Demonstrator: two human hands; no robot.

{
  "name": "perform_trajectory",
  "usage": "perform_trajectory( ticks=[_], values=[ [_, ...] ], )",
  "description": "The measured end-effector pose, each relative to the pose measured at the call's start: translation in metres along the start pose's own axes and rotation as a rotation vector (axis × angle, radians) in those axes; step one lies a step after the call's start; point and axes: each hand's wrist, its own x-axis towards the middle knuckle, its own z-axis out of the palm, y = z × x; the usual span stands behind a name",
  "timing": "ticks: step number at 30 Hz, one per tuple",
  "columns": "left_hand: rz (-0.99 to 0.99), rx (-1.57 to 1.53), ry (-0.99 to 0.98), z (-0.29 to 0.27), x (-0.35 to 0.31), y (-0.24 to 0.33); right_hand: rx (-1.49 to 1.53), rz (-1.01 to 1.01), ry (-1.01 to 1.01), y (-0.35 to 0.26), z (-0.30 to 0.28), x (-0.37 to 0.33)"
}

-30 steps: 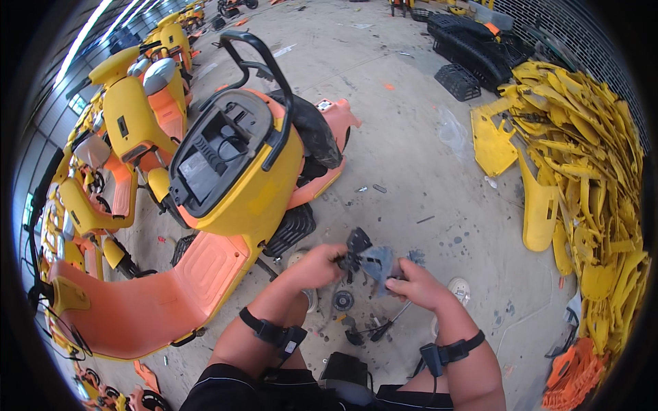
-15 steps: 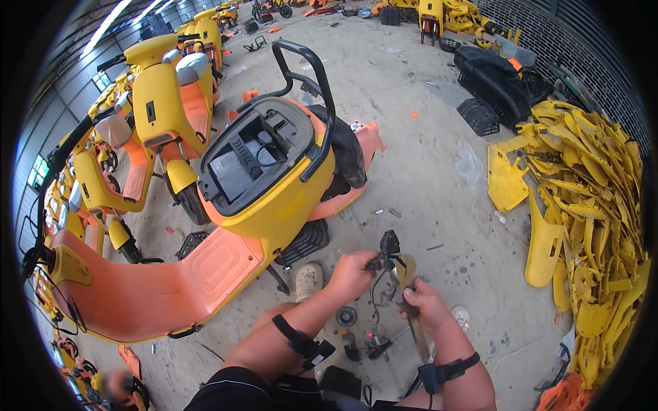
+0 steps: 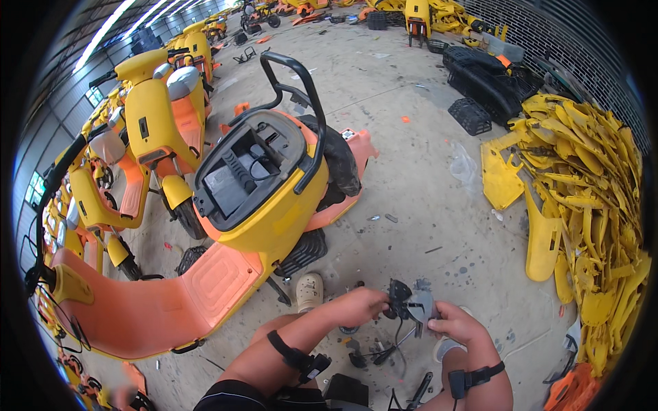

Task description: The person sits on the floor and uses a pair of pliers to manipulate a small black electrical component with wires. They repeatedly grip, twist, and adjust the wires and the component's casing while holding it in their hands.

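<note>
My left hand (image 3: pixel 363 306) pinches a small black plastic part (image 3: pixel 398 299) with a dark cable (image 3: pixel 398 333) hanging from it. Close to its right, my right hand (image 3: pixel 454 322) is closed on a flat grey blade-like piece (image 3: pixel 423 305); its handle, if any, is hidden. The blade meets or overlaps the black part's right side; I cannot tell whether they touch. Below, small black pieces (image 3: pixel 381 352) lie on the floor by the cable's lower end. Ahead and left stands a yellow and orange scooter (image 3: pixel 274 226), its seat gone and its storage well (image 3: pixel 229 188) exposed.
A tall heap of yellow panels (image 3: pixel 589 205) rises on the right, with black plastic baskets (image 3: pixel 470 116) beyond it. More yellow scooters (image 3: pixel 154 116) line the left. A black tool (image 3: pixel 420 390) lies near my legs; orange panels (image 3: pixel 574 388) sit at lower right.
Both hands have moved down and right with the black part and the blade. The blade has turned and now looks grey instead of yellowish. The view has shifted slightly.
</note>
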Motion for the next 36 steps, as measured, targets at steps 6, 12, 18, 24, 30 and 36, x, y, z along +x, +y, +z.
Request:
perform_trajectory(
  ticks=[6,12,18,24,30,36],
  values=[
    [0.084,0.088,0.06,0.021,0.019,-0.005,0.17,-0.028,0.019,0.017,-0.003,-0.011],
    [0.183,0.238,0.55,0.019,0.04,0.018,0.51,-0.191,0.054,0.019,0.011,0.011],
    [0.254,0.139,0.677,0.015,0.058,0.027,0.665,-0.095,0.146,-0.017,0.042,0.003],
    [0.278,0.226,0.295,0.012,0.039,0.012,0.135,-0.123,0.124,0.001,-0.001,-0.012],
    [0.366,0.034,0.128,0.018,0.013,0.002,-0.22,-0.042,-0.025,-0.019,-0.008,-0.018],
    [0.234,0.233,0.513,0.013,-0.006,0.011,0.11,-0.098,-0.057,-0.024,0.019,0.011]
  ],
)
